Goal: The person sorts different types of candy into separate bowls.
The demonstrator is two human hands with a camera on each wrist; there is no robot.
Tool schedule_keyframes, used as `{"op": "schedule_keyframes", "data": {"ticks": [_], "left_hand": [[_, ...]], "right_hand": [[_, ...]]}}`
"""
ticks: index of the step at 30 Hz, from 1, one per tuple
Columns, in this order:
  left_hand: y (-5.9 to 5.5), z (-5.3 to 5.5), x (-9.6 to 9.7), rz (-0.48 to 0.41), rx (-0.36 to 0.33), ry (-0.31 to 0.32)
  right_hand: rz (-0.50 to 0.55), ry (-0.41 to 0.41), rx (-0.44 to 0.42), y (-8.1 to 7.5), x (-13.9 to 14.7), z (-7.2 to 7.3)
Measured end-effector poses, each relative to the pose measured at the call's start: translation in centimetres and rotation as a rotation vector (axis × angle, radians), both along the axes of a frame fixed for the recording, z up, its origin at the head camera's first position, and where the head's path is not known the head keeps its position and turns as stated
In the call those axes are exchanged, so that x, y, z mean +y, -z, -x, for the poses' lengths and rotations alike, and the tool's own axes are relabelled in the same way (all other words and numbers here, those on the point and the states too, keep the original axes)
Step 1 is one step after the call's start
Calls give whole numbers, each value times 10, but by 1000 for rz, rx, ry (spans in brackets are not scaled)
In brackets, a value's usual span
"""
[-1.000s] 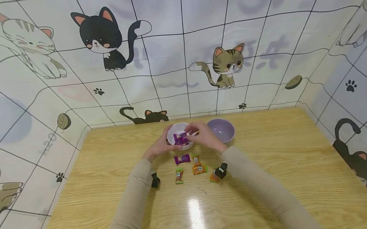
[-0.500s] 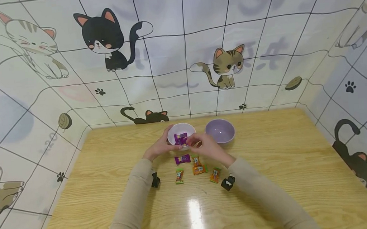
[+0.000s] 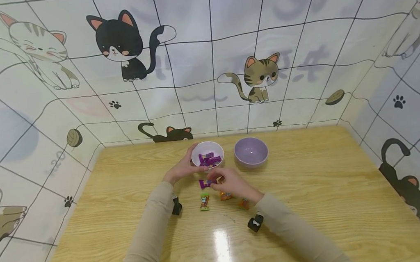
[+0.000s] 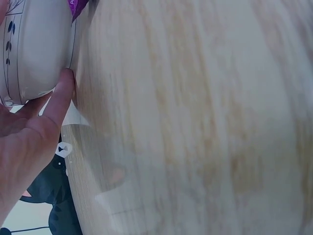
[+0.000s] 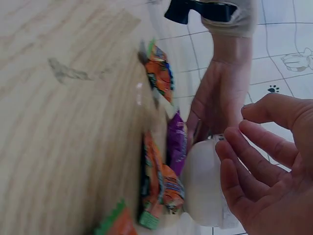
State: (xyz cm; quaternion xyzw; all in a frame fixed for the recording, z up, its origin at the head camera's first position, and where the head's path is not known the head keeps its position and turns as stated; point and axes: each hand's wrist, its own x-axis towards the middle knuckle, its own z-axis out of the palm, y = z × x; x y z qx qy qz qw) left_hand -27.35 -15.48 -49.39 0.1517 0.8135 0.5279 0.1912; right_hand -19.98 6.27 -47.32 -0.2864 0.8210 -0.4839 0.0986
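My left hand grips a white bowl by its side, thumb along the near rim. Several purple-wrapped candies lie inside it. The left wrist view shows dark leaf patterns on the bowl's outer wall, with fingers around it. My right hand hovers just in front of the bowl, fingers loosely bent, nothing between them in the right wrist view. Below its fingertips a purple-wrapped candy lies on the table, partly covered by the hand. Orange-wrapped candies sit beneath the palm, partly hidden.
A light purple bowl stands to the right of the white one. Another orange candy with green ends lies nearer the front, and one more by the right wrist. A cat-print tiled backdrop rises behind the wooden table.
My right hand has moved from inside the white bowl back toward the front, over the candies on the table. A purple candy it held now lies in the bowl. The left hand stays put.
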Motion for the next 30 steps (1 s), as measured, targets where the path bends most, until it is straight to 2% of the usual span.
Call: {"op": "schedule_keyframes", "data": {"ticks": [7,11,14,19,24,30], "left_hand": [[-1,5,1,7,10,2],[-1,6,1,16,17,-1],[-1,6,1,-3,6,0],[-1,4,2,-22,-14,-6],[-1,2,1,-9,10,-19],[0,0,0,-18,1,-10]], "right_hand": [[-3,17,-22,8,-6,2],[-26,24,-64,11,-8,2],[-32,21,-77,14,-8,3],[-64,18,-36,19,-10,6],[-119,9,42,23,-14,9],[-159,-11,12,25,-17,7]]}}
